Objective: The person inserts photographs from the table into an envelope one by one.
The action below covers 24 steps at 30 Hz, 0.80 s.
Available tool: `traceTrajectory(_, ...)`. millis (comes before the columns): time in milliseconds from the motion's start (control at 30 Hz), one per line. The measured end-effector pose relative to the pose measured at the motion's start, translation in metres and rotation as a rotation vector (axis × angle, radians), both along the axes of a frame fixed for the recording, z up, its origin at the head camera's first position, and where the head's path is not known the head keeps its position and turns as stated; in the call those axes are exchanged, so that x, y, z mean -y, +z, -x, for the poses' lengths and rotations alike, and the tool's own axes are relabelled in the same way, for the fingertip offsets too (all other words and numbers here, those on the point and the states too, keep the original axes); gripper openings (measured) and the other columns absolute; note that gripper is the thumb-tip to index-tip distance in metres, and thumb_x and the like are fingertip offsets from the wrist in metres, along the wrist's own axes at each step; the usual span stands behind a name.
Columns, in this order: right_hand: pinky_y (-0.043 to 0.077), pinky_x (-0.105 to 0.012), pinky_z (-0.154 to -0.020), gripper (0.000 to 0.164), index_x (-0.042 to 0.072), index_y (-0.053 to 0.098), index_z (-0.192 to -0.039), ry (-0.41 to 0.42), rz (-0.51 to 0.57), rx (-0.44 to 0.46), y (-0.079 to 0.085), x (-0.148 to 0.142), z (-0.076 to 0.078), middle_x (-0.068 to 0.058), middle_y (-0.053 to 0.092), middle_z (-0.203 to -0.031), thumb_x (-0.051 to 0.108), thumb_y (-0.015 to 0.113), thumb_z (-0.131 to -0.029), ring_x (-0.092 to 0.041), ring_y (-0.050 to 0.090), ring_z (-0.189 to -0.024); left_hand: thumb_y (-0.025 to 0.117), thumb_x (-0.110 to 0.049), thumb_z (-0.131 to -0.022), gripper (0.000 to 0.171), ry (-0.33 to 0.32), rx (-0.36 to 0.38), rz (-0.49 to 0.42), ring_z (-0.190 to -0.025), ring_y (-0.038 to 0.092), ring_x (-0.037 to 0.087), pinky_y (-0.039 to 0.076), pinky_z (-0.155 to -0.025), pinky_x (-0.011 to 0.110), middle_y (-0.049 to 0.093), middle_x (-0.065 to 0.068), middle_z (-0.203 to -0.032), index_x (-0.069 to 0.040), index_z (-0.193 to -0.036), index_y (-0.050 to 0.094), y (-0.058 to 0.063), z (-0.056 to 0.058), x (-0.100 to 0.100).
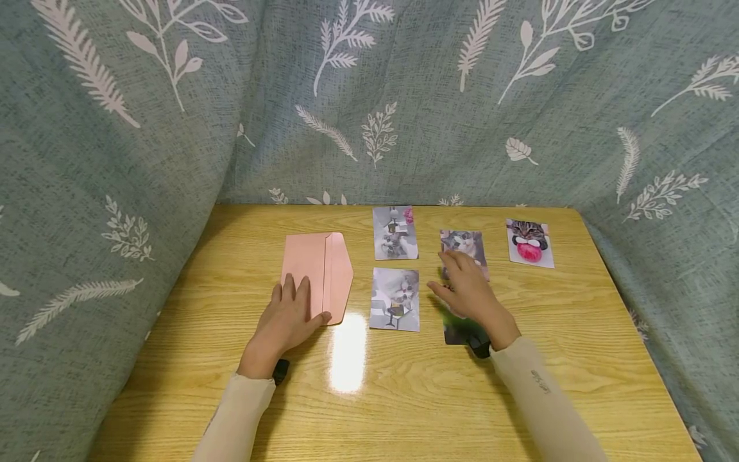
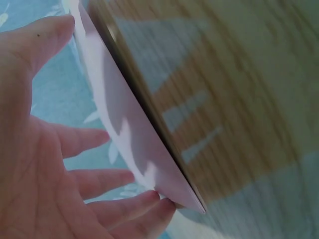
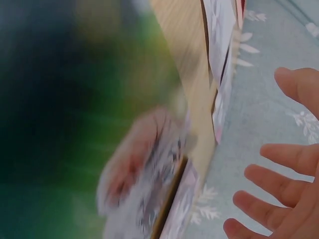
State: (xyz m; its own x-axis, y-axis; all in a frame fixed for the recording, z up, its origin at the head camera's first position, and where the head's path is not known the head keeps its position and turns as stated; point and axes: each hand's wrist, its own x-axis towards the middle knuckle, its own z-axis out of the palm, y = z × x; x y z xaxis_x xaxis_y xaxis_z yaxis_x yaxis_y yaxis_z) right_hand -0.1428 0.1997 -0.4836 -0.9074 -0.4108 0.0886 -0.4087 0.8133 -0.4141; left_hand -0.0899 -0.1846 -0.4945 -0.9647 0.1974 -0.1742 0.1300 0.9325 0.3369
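Observation:
A pink envelope (image 1: 306, 253) lies on the left part of the table, its pointed flap open toward the right. My left hand (image 1: 285, 327) is over the envelope's near part with fingers spread; in the left wrist view the fingertips meet the envelope (image 2: 137, 142). On the right, my right hand (image 1: 470, 292) is spread over two photo cards. The farther one, a grey-and-white cat card (image 1: 464, 242), is partly covered by the fingers. The nearer one, a dark green card (image 1: 455, 330), is mostly hidden under the palm and wrist. Whether my right fingertips touch either card, I cannot tell.
Two cat cards, an upper one (image 1: 392, 231) and a lower one (image 1: 395, 298), lie between my hands. A tabby card with a pink ball (image 1: 531, 244) is at the far right. Leaf-printed cloth (image 1: 358, 128) surrounds the wooden table (image 1: 369, 417) at the back and sides.

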Motion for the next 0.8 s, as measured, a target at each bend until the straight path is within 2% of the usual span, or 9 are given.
traceTrajectory(300, 0.032, -0.059, -0.109, 0.067, -0.003, 0.045, -0.147, 0.008, -0.024, 0.048, -0.009, 0.019, 0.008, -0.029, 0.04, -0.147, 0.036, 0.067, -0.097, -0.045, 0.037, -0.137, 0.06, -0.057, -0.095, 0.095, 0.021, 0.012, 0.0, -0.138, 0.015, 0.064, 0.03, -0.106, 0.065, 0.007, 0.044, -0.154, 0.006, -0.156, 0.022, 0.0, -0.002, -0.001)
traceTrajectory(567, 0.031, -0.056, -0.11, 0.065, 0.0, 0.05, -0.144, 0.018, -0.082, 0.122, -0.017, 0.035, 0.015, -0.026, 0.043, -0.148, 0.04, 0.067, -0.096, -0.043, 0.037, -0.137, 0.059, -0.056, -0.095, 0.094, 0.019, 0.015, 0.022, -0.138, 0.015, 0.064, 0.032, -0.105, 0.065, 0.008, 0.047, -0.151, 0.007, -0.155, 0.023, 0.0, -0.002, -0.001)
traceTrajectory(800, 0.032, -0.056, -0.11, 0.066, -0.002, 0.049, -0.145, 0.025, -0.105, 0.155, -0.017, 0.04, 0.016, -0.026, 0.043, -0.147, 0.04, 0.067, -0.096, -0.043, 0.038, -0.137, 0.061, -0.057, -0.094, 0.095, 0.008, -0.005, 0.038, -0.136, 0.018, 0.065, 0.033, -0.106, 0.064, 0.011, 0.049, -0.15, 0.008, -0.154, 0.025, -0.001, -0.002, -0.001)
